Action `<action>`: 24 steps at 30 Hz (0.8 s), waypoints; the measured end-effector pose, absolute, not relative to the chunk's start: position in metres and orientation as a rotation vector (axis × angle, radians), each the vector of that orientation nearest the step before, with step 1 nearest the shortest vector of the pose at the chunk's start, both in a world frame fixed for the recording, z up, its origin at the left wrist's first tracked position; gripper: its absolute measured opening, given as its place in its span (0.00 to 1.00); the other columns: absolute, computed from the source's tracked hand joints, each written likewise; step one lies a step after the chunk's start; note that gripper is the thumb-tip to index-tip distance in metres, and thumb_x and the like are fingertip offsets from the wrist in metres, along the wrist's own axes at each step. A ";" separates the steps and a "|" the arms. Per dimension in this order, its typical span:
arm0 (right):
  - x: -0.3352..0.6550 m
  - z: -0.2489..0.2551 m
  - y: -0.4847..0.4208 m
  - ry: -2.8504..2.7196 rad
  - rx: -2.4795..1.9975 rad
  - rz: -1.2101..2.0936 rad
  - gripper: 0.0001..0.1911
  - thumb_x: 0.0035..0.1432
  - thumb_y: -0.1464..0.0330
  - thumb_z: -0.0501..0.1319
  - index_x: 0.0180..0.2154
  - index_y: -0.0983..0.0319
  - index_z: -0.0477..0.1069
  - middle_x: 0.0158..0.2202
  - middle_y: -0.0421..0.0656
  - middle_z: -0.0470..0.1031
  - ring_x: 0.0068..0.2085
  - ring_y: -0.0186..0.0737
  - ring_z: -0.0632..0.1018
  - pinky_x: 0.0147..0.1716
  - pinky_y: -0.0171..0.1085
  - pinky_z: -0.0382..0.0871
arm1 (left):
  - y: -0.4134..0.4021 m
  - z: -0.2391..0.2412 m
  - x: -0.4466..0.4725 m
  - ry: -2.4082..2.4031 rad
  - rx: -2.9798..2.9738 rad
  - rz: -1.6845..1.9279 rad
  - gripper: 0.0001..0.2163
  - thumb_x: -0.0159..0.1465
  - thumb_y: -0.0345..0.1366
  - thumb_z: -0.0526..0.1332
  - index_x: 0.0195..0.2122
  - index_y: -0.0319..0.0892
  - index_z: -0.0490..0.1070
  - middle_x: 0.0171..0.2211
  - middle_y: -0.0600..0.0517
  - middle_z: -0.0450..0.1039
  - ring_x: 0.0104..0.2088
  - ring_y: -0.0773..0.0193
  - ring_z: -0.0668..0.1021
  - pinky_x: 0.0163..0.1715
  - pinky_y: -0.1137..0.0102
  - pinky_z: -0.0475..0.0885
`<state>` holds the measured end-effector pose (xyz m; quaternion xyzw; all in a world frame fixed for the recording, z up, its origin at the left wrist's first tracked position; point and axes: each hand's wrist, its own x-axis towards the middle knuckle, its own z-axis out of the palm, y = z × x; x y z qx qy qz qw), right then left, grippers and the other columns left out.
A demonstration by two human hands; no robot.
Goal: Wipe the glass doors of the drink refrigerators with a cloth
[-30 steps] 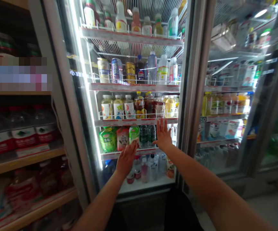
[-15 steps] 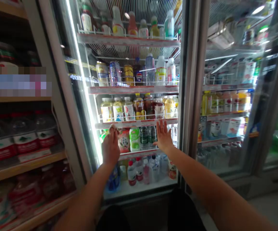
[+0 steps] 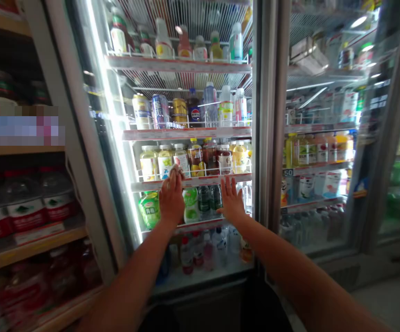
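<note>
I stand before a lit drinks fridge (image 3: 193, 133) with several wire shelves of bottles and cans. My left hand (image 3: 171, 200) is raised flat, fingers together and pointing up, over the bottles under the third shelf edge (image 3: 200, 181). A small pale thing at its fingertips is too blurred to name. My right hand (image 3: 232, 203) is open with fingers spread, just right of it, in front of dark green bottles (image 3: 209, 199). A green pouch-like bottle (image 3: 149, 210) stands left of my left hand. I cannot tell whether the hands rest on glass or reach inside.
A second fridge (image 3: 320, 138) with a reflective glass door stands to the right, past a grey post (image 3: 269, 115). Wooden shelves (image 3: 26, 249) with red-labelled water bottles fill the left. Small bottles stand on the fridge's bottom shelf (image 3: 203, 249).
My left hand moved left to the fridge's lit edge, then back right and higher to the third shelf edge. My right hand stayed nearly still. The view drifted slightly.
</note>
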<state>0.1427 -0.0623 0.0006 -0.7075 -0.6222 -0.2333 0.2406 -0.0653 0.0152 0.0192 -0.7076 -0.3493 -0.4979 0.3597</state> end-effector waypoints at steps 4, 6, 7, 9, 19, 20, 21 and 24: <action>0.143 0.000 -0.061 -1.699 -1.936 -0.655 0.66 0.48 0.63 0.74 0.71 0.61 0.26 0.72 0.51 0.22 0.72 0.58 0.30 0.66 0.64 0.45 | 0.010 0.030 -0.046 -0.793 -1.958 -1.102 0.31 0.66 0.26 0.47 0.71 0.47 0.47 0.70 0.53 0.53 0.65 0.52 0.63 0.59 0.58 0.64; 0.144 0.000 -0.061 -1.699 -1.939 -0.654 0.67 0.48 0.63 0.74 0.71 0.61 0.26 0.72 0.50 0.21 0.71 0.58 0.30 0.66 0.64 0.45 | 0.005 0.037 -0.040 -0.708 -2.038 -0.979 0.31 0.66 0.25 0.47 0.70 0.49 0.49 0.69 0.55 0.54 0.64 0.55 0.63 0.59 0.59 0.64; 0.144 0.000 -0.061 -1.702 -1.941 -0.646 0.67 0.48 0.63 0.74 0.71 0.61 0.26 0.72 0.49 0.20 0.72 0.58 0.30 0.66 0.64 0.45 | 0.003 0.040 -0.037 -0.725 -2.034 -0.979 0.31 0.66 0.25 0.47 0.70 0.49 0.49 0.69 0.55 0.53 0.65 0.55 0.63 0.59 0.59 0.63; 0.144 0.000 -0.061 -1.712 -1.936 -0.632 0.67 0.48 0.63 0.74 0.71 0.62 0.25 0.72 0.49 0.20 0.72 0.58 0.31 0.66 0.64 0.45 | -0.001 0.046 -0.034 -0.846 -1.967 -1.064 0.30 0.66 0.26 0.48 0.70 0.47 0.50 0.70 0.54 0.52 0.65 0.53 0.62 0.59 0.57 0.64; 0.144 -0.002 -0.062 -1.702 -1.896 -0.667 0.67 0.47 0.62 0.75 0.71 0.62 0.29 0.72 0.48 0.21 0.72 0.57 0.33 0.67 0.64 0.45 | -0.004 0.065 -0.013 -0.796 -1.924 -1.094 0.29 0.67 0.28 0.49 0.70 0.47 0.51 0.69 0.53 0.53 0.65 0.52 0.63 0.57 0.57 0.64; 0.144 -0.002 -0.063 -1.703 -1.895 -0.665 0.67 0.47 0.62 0.75 0.71 0.62 0.29 0.72 0.48 0.22 0.72 0.57 0.34 0.66 0.64 0.45 | -0.005 0.067 -0.010 -0.819 -1.909 -1.105 0.28 0.68 0.28 0.49 0.70 0.46 0.52 0.70 0.53 0.52 0.65 0.52 0.63 0.57 0.57 0.64; 0.145 -0.001 -0.065 -1.702 -1.889 -0.664 0.66 0.47 0.62 0.75 0.71 0.61 0.29 0.72 0.48 0.23 0.72 0.57 0.34 0.66 0.64 0.45 | -0.006 0.068 -0.008 -0.795 -1.928 -1.067 0.28 0.68 0.28 0.49 0.69 0.46 0.54 0.70 0.53 0.52 0.65 0.52 0.63 0.57 0.57 0.65; 0.148 0.000 -0.069 -1.715 -1.851 -0.671 0.65 0.48 0.64 0.75 0.71 0.60 0.29 0.72 0.49 0.26 0.72 0.56 0.35 0.67 0.63 0.46 | -0.008 0.068 -0.007 -0.626 -2.042 -0.868 0.27 0.67 0.26 0.48 0.68 0.48 0.57 0.69 0.56 0.53 0.64 0.55 0.64 0.57 0.60 0.65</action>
